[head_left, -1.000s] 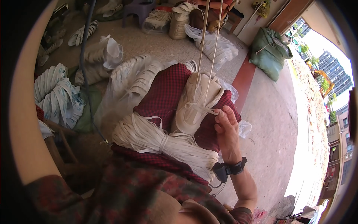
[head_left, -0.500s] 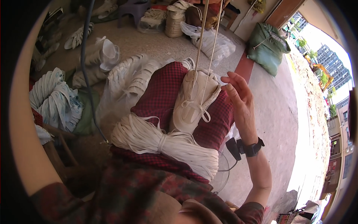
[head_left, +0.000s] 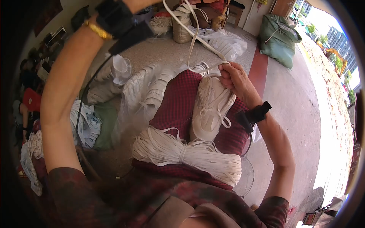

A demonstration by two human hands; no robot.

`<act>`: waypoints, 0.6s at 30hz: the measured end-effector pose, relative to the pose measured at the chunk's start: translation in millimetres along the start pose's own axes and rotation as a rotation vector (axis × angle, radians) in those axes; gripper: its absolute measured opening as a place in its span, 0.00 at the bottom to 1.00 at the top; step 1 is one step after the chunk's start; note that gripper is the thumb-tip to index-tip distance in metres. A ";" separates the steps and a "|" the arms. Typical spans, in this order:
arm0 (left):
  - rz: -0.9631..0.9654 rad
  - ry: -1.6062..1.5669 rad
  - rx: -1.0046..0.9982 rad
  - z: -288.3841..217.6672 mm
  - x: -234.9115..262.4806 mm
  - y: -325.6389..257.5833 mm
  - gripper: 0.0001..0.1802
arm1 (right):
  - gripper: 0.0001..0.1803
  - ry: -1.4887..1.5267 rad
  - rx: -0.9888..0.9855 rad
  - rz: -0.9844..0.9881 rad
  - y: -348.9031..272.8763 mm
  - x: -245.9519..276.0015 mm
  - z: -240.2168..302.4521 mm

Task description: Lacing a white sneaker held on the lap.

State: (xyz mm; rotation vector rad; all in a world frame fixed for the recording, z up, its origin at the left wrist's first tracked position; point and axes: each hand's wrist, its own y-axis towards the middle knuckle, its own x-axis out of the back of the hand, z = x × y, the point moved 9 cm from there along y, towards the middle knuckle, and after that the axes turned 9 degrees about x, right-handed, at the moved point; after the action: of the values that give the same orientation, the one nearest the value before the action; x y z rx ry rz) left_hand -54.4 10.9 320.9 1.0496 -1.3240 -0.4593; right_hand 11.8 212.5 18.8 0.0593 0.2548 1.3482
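Observation:
A cream lace-up shoe (head_left: 207,108) rests upright on my checkered red lap, toe toward me, a small bow tied across its front. By its upper end my right hand (head_left: 235,79) is closed on a white shoelace (head_left: 194,36). The lace loops upward from there toward my raised left arm. Only the back of my left hand (head_left: 142,3) shows at the top edge; its fingers are out of the picture. A thick tied bundle of white shoelaces (head_left: 182,154) lies across my lap, touching the shoe's toe.
Stacks of white shoe parts (head_left: 152,85) in clear plastic stand on the floor past my knees. A green sack (head_left: 279,40) sits at the far right by a red floor strip. A dark cable (head_left: 81,102) hangs beside my left arm. Another person (head_left: 213,11) sits at the back.
Two taut lace strands rose from the shoe before; now a slack lace loops above it. My right hand has closed on the lace. My left forearm has swung inward at the top.

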 end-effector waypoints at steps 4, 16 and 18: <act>0.469 -0.439 0.089 -66.1 -116.0 -193.5 0.28 | 0.08 -0.248 0.186 0.145 1.9 -15.5 3.4; 0.832 -0.768 0.383 -50.2 -176.6 -259.4 0.05 | 0.08 0.065 0.061 0.203 1.7 -21.7 -4.5; 0.869 -0.710 0.271 -43.9 -177.0 -256.2 0.08 | 0.10 0.200 -0.022 0.123 0.6 -24.4 -7.9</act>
State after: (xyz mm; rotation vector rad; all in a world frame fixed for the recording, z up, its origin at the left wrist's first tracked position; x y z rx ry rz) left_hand 14.0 40.0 15.3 0.4159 -2.3562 0.0372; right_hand 4.6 188.1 14.9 -0.0800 0.4097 1.4806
